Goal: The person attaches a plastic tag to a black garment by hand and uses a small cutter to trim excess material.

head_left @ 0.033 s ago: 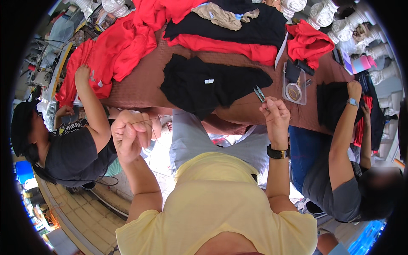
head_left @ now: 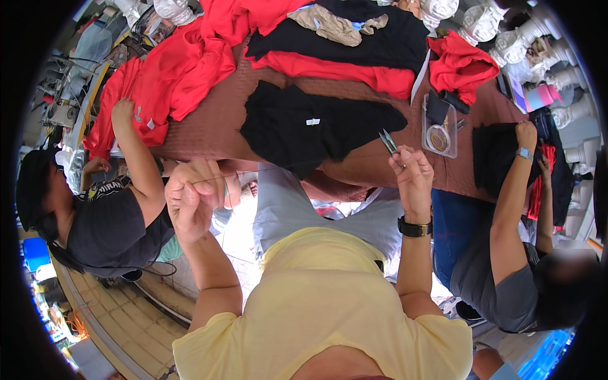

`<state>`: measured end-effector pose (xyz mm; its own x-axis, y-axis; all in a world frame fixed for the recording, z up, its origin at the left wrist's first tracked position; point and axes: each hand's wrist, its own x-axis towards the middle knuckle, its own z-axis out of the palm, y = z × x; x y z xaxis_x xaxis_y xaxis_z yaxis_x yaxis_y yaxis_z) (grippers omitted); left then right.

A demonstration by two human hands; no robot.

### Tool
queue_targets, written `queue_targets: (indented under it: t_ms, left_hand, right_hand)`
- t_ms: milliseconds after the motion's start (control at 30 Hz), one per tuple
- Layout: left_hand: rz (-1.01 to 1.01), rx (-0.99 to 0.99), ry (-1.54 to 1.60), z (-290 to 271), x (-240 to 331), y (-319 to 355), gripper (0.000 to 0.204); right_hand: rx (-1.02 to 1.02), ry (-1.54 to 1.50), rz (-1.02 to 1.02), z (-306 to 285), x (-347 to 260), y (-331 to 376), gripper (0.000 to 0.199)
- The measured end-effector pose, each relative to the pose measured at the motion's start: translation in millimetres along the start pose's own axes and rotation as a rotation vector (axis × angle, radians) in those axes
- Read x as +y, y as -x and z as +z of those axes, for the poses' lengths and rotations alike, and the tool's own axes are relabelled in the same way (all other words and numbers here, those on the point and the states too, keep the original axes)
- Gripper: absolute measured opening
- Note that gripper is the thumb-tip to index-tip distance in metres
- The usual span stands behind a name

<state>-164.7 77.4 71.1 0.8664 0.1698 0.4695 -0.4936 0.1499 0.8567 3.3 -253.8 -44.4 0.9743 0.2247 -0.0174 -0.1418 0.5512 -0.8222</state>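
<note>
My left hand [head_left: 191, 197] is raised over the gap at my lap, fingers pinched on a fine dark thread [head_left: 278, 166]. The thread stretches across to my right hand [head_left: 415, 180], which is closed around small thread snips [head_left: 387, 142] with their blades pointing up and away. Whether my right fingers also pinch the thread's end is too small to tell. Ahead of both hands a black knit garment piece [head_left: 304, 123] with a small white label [head_left: 313, 121] lies flat on the brown-covered table [head_left: 209, 136].
A clear plastic box [head_left: 452, 149] with a tape roll stands right of the snips. Red garments [head_left: 177, 69] and stacked black cloth [head_left: 380, 47] lie farther back. One co-worker [head_left: 114, 221] sits at my left, handling red cloth; another [head_left: 494, 278] at my right handles black cloth [head_left: 497, 155].
My left fingers have shifted slightly on the thread. Both hands otherwise keep nearly the same place, and the garments lie as before.
</note>
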Motion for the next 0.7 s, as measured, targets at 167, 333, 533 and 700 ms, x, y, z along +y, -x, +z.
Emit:
queue_targets:
  t_ms: [167, 333, 533, 700]
  left_hand:
    - [0.075, 0.071, 0.278, -4.5, -1.1, 0.9, 0.024]
    - [0.139, 0.128, 0.733, -10.2, 1.1, 2.6, 0.018]
    - [-0.157, -0.033, -0.035, 26.0, -5.6, -7.8, 0.029]
    - [-0.397, -0.247, -0.095, 68.3, -43.5, -12.1, 0.049]
  right_hand:
    - [0.032, -0.183, 0.127, -20.5, 6.8, -1.7, 0.01]
    - [0.014, -0.323, 0.191, -20.7, 12.5, 1.8, 0.009]
    - [-0.191, 0.063, 0.223, 21.7, 9.7, 6.8, 0.012]
    - [-0.526, 0.269, 0.291, 94.9, -2.4, 19.9, 0.01]
